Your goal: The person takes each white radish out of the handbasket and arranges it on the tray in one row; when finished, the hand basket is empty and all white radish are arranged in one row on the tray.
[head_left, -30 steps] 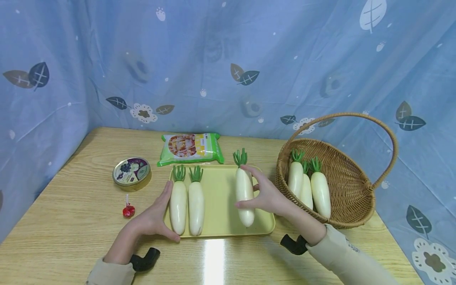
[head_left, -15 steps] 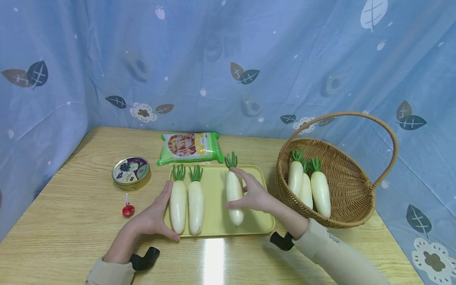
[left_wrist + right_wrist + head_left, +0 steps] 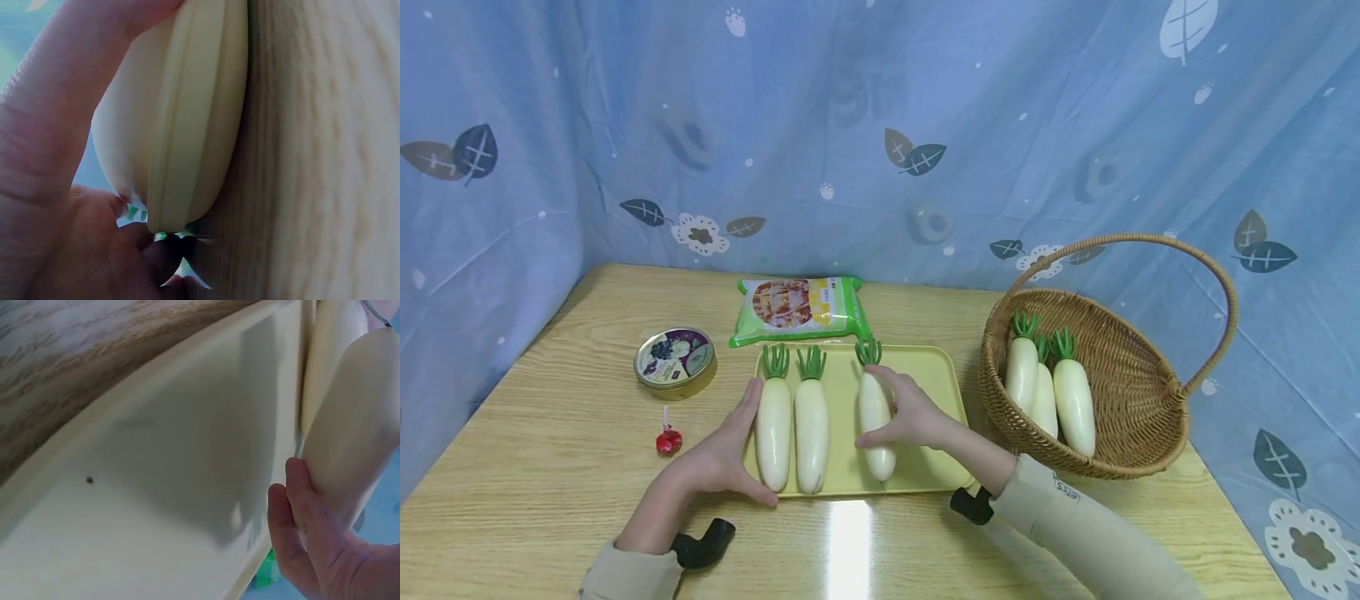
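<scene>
My right hand (image 3: 913, 412) grips a white radish (image 3: 874, 417) with a green leafy top, thumb on the near part and fingers around its far side. The radish hangs over the yellow tray (image 3: 932, 367), and its shadow falls on the tray floor in the right wrist view. Two similar radishes lie side by side at the tray's left end, the outer radish (image 3: 773, 433) and the inner radish (image 3: 812, 433). At that end my left hand (image 3: 722, 454) holds the tray's near left corner, thumb along the front edge, fingers along the left side.
On the right a wicker basket (image 3: 1135, 408) with a tall handle leans open, several radishes (image 3: 1073, 404) inside. A round tin (image 3: 675, 362) and a small red wrapped piece (image 3: 668, 442) lie left of the tray. Behind it is a green food packet (image 3: 801, 308). A blue curtain (image 3: 820, 125) surrounds the table.
The right hand has carried its radish leftward over the tray, toward the two lying there. The left hand has stayed at the tray's corner.
</scene>
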{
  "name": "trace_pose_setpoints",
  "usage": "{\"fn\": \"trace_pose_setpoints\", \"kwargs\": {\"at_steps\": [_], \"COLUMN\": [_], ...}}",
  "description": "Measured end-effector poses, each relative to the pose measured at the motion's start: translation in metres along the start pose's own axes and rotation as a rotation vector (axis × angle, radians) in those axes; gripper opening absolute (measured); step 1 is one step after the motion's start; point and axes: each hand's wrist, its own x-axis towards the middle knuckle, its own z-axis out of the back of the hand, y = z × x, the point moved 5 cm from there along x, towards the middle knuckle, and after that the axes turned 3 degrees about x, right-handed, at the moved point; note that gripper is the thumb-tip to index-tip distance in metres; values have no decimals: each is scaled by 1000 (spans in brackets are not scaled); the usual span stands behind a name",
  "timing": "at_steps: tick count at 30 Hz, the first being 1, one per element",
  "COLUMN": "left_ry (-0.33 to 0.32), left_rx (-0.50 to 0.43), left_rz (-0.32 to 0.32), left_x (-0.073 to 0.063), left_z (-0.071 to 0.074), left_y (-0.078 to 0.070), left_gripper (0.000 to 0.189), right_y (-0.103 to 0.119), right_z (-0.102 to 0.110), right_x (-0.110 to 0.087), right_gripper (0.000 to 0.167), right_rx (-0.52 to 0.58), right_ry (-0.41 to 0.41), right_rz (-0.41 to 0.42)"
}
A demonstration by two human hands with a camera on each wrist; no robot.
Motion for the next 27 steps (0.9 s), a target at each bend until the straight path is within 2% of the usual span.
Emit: {"fn": "trace_pose_setpoints", "kwargs": {"at_steps": [8,27], "left_ry": [-1,-5], "left_rx": [1,1], "left_rz": [-2,-13], "left_x": [1,1], "left_z": [0,0], "left_y": [0,0], "left_gripper": [152,152], "right_y": [-2,7], "right_z": [-10,-28], "right_x": [9,18], "right_gripper": [103,104], "right_rx": [-34,-17], "right_ry": [17,84], "right_rz": [-9,-27]}}
